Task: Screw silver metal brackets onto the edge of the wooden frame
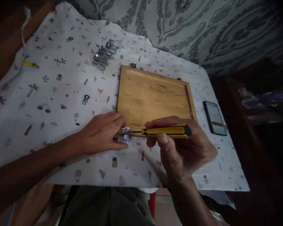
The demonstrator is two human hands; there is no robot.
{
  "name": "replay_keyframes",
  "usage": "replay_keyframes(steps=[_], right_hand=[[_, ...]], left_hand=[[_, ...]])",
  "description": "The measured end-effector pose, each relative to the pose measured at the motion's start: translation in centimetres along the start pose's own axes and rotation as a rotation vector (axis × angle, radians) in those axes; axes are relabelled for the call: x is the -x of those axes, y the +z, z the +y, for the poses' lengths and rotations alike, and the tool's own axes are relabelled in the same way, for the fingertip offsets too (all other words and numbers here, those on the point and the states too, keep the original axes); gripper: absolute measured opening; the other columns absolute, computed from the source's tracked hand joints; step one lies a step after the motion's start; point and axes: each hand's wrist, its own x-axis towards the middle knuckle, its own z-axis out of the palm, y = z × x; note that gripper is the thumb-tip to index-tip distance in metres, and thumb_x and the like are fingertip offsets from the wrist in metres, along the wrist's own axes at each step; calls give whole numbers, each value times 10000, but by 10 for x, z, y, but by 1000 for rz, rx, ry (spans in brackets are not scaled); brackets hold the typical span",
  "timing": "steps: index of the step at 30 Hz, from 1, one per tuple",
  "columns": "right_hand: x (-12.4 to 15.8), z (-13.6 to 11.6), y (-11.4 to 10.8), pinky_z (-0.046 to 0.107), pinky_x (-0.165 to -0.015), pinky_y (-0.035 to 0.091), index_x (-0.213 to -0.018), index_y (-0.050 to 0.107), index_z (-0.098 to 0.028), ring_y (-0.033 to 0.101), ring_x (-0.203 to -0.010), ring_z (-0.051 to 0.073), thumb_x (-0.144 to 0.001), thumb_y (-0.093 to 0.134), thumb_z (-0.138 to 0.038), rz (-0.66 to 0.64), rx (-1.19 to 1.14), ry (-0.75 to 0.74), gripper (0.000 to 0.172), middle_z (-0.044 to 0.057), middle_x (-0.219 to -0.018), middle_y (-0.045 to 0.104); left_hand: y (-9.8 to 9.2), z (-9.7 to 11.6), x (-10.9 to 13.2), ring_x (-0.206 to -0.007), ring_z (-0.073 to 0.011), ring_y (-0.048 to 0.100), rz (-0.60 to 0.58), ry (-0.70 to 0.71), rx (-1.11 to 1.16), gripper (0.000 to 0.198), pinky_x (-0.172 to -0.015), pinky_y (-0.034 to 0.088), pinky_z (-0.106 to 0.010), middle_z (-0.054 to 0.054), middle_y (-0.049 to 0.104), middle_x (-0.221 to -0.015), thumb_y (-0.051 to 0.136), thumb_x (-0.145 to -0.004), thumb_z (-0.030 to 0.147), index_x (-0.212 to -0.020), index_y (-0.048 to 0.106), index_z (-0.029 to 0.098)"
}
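My right hand [186, 150] is closed round a yellow and black screwdriver [167, 131], held level with its shaft pointing left. The tip reaches a small silver cabinet hinge [125, 135] at the near left corner of a framed wooden panel [153, 97]. Thumb and fingers of my left hand [103, 131] pinch this hinge from the left, hiding part of it. The panel lies flat on the table, its raised frame upward. Whether the tip sits in a screw cannot be made out.
More silver hinges [105, 55] lie in a row at the back. A phone [214, 118] with a lit screen rests right of the panel. A white cord [23, 34] and a yellow strip [29, 63] are at far left. The patterned tablecloth [68, 84] meets a wallpapered wall [191, 31].
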Motion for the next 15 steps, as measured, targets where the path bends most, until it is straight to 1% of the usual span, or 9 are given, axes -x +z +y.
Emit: replay_keyframes(steps=[4, 10, 15], right_hand=[[1, 3, 0, 336, -598, 596, -1018, 718, -243, 725, -670, 175, -927, 720, -323, -18, 15, 12, 121, 14, -905, 772], [1, 4, 3, 333, -620, 607, -1025, 721, -242, 721, -672, 169, -915, 736, -282, -6, -9, -26, 117, 12, -910, 771], [0, -2, 3, 312, -637, 603, -1047, 712, -252, 725, -708, 157, -923, 731, -296, -72, 20, -13, 133, -4, -915, 762]], left_hand=[[1, -1, 0, -843, -208, 579, 22, 19, 10, 341, -651, 384, -304, -11, 589, -943, 727, -831, 448, -922, 493, 217], [1, -1, -1, -859, -212, 591, 23, 20, -1, 340, -669, 404, -312, -12, 597, -944, 732, -827, 438, -917, 492, 215], [1, -1, 0, -840, -209, 587, 19, 7, 12, 341, -649, 392, -311, -8, 592, -925, 730, -827, 434, -895, 476, 217]])
